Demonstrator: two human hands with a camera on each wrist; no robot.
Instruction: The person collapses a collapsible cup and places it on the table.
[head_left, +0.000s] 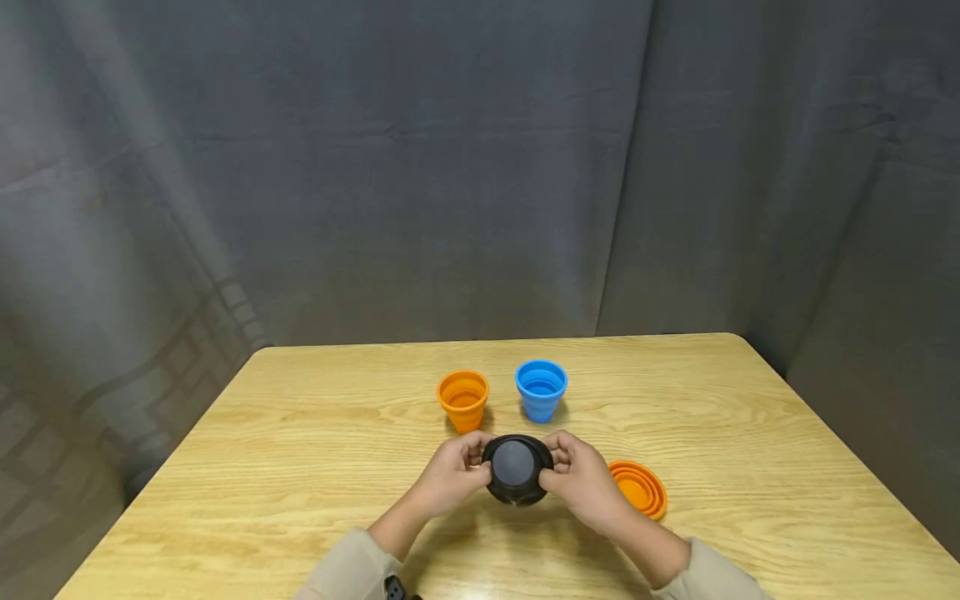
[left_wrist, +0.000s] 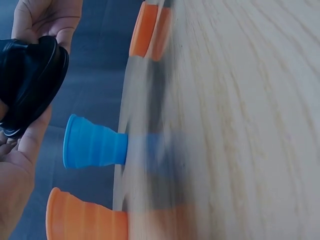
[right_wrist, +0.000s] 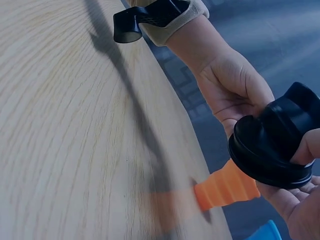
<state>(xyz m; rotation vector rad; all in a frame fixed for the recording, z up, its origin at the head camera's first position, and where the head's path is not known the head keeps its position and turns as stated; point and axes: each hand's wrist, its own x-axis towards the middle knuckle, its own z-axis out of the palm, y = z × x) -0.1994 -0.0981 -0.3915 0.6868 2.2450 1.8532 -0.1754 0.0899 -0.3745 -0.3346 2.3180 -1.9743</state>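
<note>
Wood-grained tabletop point(head_left: 330, 442) – both hands point(head_left: 448, 475) point(head_left: 587, 485) grip round black cup point(head_left: 514, 463)

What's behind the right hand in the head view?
Part of a collapsed orange cup shows on the table, beyond the right hand. The hand covers its lower-left edge, which can't be seen.

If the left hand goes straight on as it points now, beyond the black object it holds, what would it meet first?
Probably the blue cup, roughly in line beyond the black object; the left hand is raised, though, and might pass over it.
</note>
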